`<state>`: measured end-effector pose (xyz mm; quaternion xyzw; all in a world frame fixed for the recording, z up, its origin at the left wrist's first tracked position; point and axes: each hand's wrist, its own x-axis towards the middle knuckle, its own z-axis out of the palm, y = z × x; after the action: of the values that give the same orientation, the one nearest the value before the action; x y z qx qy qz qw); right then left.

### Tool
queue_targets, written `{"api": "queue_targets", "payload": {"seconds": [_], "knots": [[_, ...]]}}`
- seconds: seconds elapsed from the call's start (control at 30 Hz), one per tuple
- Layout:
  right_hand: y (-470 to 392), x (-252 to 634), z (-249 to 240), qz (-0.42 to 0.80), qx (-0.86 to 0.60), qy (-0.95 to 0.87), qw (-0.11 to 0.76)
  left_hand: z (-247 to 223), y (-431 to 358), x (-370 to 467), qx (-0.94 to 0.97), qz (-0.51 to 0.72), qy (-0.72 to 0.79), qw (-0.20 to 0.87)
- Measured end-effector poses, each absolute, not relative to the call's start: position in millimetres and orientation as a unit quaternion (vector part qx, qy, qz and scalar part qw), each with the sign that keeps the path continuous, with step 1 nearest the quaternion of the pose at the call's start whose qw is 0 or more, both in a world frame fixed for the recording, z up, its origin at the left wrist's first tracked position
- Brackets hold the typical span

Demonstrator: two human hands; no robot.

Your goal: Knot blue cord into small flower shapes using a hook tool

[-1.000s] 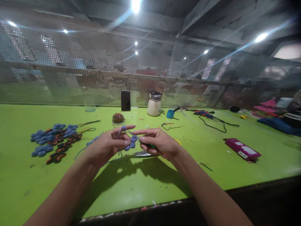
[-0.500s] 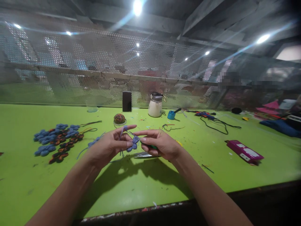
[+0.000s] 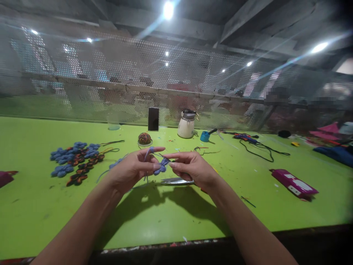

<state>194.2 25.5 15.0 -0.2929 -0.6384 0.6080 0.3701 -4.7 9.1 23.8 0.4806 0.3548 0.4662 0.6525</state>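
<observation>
My left hand (image 3: 132, 168) pinches a small purple-blue crocheted flower (image 3: 160, 170) between thumb and fingers. Yarn of the same colour loops round its raised forefinger. Close against the flower's right side, my right hand (image 3: 197, 168) is closed on a crochet hook (image 3: 164, 157); only its thin shaft shows, the handle being hidden in the fingers. Beneath the hands lie scissors (image 3: 176, 181), silver blades showing and the grips partly covered by my right hand. Finished blue flowers (image 3: 62, 170) and dark orange-and-black flowers (image 3: 77, 179) are grouped left of my left hand.
Behind the hands are a multicoloured yarn ball (image 3: 144, 138), an upright phone (image 3: 153, 119), a cream jug (image 3: 186, 125) and a blue pot (image 3: 204, 136). A glue gun (image 3: 245, 138) with its cord and a magenta power strip (image 3: 293, 184) lie to the right. Perforated mesh (image 3: 132, 81) bounds the back.
The view has turned slightly left, bringing a purple object in at the left edge. The hook's green handle, visible before, is now hidden by my right fingers. Both hands keep hold.
</observation>
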Motion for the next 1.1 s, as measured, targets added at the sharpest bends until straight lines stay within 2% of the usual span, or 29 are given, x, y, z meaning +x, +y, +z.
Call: {"api": "queue_targets", "payload": {"seconds": [0.2, 0.47, 0.83, 1.1], "knots": [[23.9, 202.0, 19.9, 0.496, -0.299, -0.736, 0.350, 26.8, 9.3, -8.5, 0.506, 0.461, 0.382, 0.622], [22.2, 214.4, 30.6, 0.340, -0.290, -0.852, 0.272, 28.0, 6.9, -9.5, 0.562, 0.431, 0.382, 0.594], [18.5, 220.2, 35.4, 0.208, -0.253, -0.920, 0.216, 26.4, 8.0, -8.8, 0.587, 0.387, 0.404, 0.585], [7.1, 213.6, 43.7, 0.062, -0.317, -0.937, 0.133, 22.0, 9.7, -5.7, 0.625, 0.352, 0.435, 0.544]]}}
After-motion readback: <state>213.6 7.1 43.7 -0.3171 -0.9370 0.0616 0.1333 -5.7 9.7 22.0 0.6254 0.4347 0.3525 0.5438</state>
